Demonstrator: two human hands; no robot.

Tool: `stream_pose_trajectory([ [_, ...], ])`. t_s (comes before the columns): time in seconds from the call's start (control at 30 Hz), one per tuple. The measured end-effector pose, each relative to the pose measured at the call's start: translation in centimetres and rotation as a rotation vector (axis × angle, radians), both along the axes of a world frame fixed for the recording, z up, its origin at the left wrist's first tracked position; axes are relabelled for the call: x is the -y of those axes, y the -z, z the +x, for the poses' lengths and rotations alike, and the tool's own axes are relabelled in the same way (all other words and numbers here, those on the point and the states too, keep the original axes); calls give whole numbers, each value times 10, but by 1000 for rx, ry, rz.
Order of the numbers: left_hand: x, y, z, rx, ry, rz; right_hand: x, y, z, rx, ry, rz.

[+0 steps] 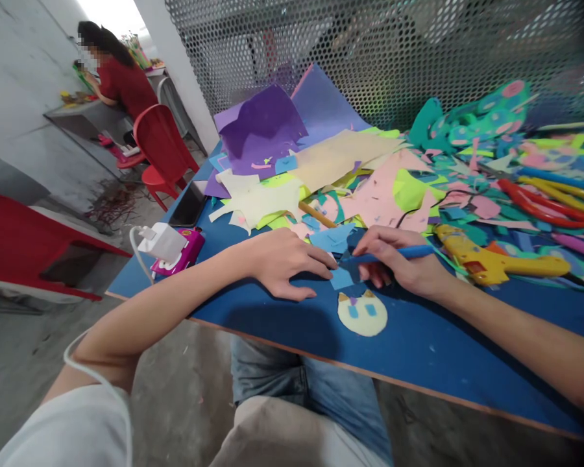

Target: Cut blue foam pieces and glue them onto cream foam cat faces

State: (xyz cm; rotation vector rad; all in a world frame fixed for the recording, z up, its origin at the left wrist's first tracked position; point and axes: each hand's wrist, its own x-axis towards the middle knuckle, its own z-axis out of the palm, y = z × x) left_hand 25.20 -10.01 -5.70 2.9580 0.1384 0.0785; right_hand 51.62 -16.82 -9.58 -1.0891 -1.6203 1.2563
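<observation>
My right hand (399, 259) is closed around a blue pen (421, 251), its tip end pointing left over a small light-blue piece of foam or paper (343, 279). My left hand (289, 263) lies flat on the table, fingers stretched out, with the fingertips at the left edge of that blue piece. Just below, towards me, is a cream cat-face cutout (363, 323) with brown ears, two blue squares and a small purple bit. Another light-blue scrap (333, 239) lies just beyond my fingers.
The blue table (282, 324) bears scraps, a purple sheet (263, 130), a yellow glue gun (496, 256) and red-handled scissors (540, 207). On the left are a white charger (163, 243) and a dark phone (187, 204). A perforated metal panel (370, 58) stands behind. A person (131, 81) sits far left.
</observation>
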Motion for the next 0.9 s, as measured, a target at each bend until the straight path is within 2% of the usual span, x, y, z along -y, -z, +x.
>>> stream_pose_trajectory([
  [0.07,0,2,-1,16,6,-20,0,1,0,-56,2,22],
  [0.17,0,3,-1,2,-3,-31,0,1,0,41,21,97],
  [0.33,1,3,-2,-1,4,-39,1,-1,-3,86,-6,38],
  [0.5,1,3,-2,39,17,-24,0,0,-4,305,-26,120],
  [0.63,1,2,-2,19,20,-1,-1,0,-4,392,-3,219],
  [0.77,2,1,-1,12,11,13,-1,-2,-6,422,-42,257],
  [0.9,2,3,-2,17,18,28,1,-4,-12,404,6,257],
])
